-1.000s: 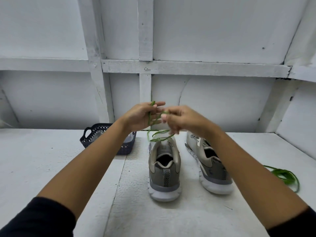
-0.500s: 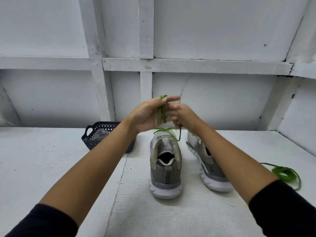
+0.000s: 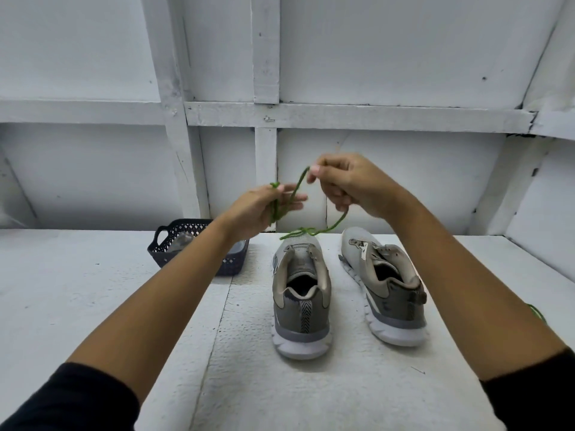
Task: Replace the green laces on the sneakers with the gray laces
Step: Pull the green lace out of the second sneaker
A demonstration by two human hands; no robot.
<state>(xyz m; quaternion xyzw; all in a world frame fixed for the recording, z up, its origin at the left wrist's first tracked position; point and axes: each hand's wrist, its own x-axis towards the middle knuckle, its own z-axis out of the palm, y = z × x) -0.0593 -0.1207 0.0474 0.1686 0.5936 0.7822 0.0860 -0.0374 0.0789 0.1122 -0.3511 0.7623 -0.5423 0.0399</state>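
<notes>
Two grey sneakers stand heel toward me on the white table: the left sneaker (image 3: 300, 293) and the right sneaker (image 3: 385, 284), both with no lace showing in their eyelets. Above the left sneaker's toe I hold a green lace (image 3: 297, 194) in the air. My left hand (image 3: 264, 209) grips a bunch of its folds. My right hand (image 3: 348, 188) pinches a strand higher up, and a loop hangs from it down toward the toe. A second green lace (image 3: 536, 312) peeks out behind my right forearm.
A dark plastic basket (image 3: 193, 244) stands at the back left of the sneakers with something grey inside, partly hidden by my left arm. A white panelled wall (image 3: 373, 181) closes the table's far side and right side.
My hands were together over the left sneaker; now they have drawn apart, the right hand rising to the right and pulling a strand of the green lace out of the bunch.
</notes>
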